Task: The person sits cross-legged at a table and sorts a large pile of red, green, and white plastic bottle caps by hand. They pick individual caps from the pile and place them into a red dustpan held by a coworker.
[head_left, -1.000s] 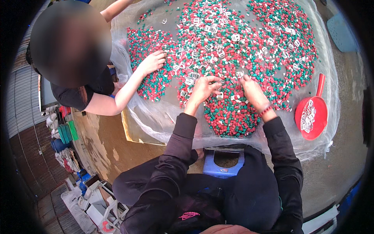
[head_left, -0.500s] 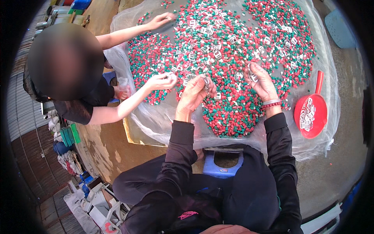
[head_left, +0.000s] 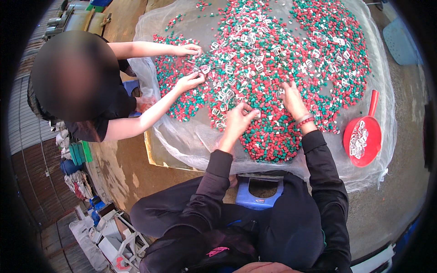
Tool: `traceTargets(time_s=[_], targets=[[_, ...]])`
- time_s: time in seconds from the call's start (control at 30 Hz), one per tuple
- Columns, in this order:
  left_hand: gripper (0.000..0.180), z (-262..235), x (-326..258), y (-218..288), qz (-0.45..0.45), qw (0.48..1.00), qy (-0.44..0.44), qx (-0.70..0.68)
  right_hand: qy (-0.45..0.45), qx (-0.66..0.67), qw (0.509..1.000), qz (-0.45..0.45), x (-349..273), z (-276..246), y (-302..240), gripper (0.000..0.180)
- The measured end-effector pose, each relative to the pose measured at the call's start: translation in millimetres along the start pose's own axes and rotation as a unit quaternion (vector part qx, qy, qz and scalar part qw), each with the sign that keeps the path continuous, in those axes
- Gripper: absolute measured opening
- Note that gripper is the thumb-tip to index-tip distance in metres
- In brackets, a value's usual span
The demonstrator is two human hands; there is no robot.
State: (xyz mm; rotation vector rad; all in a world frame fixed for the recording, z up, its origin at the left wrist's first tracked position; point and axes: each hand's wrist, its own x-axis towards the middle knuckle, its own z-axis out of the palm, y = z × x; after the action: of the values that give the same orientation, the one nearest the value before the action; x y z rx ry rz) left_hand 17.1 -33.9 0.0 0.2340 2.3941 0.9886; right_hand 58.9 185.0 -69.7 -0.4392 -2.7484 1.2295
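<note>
A wide heap of red, green and white pebble-like pieces (head_left: 268, 141) lies on the table, with pale metal slide buckles (head_left: 226, 94) scattered over it. My left hand (head_left: 238, 120) is low over the near part of the heap, thumb and forefinger closed at a small buckle (head_left: 256, 115). To its right, my right hand (head_left: 293, 100) reaches down into the pieces with its fingers bent together; what lies between them is partly hidden. A red long-handled scoop (head_left: 374, 152) to the right holds several more buckles (head_left: 358, 140).
Pale netting (head_left: 182, 146) covers the table and hangs over its edges. At the left a co-worker's two hands (head_left: 191, 79) handle a buckle above the heap. A blue plastic stool (head_left: 257, 200) stands below the near edge; a light blue basket (head_left: 400, 43) is at the far right.
My left hand has moved right and turned palm down to the heap. The right hand has shifted left and lowered. The co-worker's hands have come together.
</note>
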Motion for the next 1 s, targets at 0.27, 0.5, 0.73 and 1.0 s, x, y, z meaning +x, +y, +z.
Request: traceTargets(time_s=[0.27,0.5,0.73,1.0], targets=[[0.029,16,3,-7,0.104,0.994,-0.029,-0.025,-0.028,0.249,0.957,0.143,-32,-53,-20,0.011],[0.021,0,36,54,-0.01,0.79,-0.259,-0.556,-0.005,0.616,0.725,0.308,-48,-84,-17,0.015],[0.02,57,80,81,0.269,0.896,-0.083,0.344,0.012,0.734,0.647,0.206,-69,-113,-10,0.026],[0.019,43,107,90,0.234,0.944,-0.109,0.207,0.007,0.902,0.412,0.13,-75,-117,-5,0.07]])
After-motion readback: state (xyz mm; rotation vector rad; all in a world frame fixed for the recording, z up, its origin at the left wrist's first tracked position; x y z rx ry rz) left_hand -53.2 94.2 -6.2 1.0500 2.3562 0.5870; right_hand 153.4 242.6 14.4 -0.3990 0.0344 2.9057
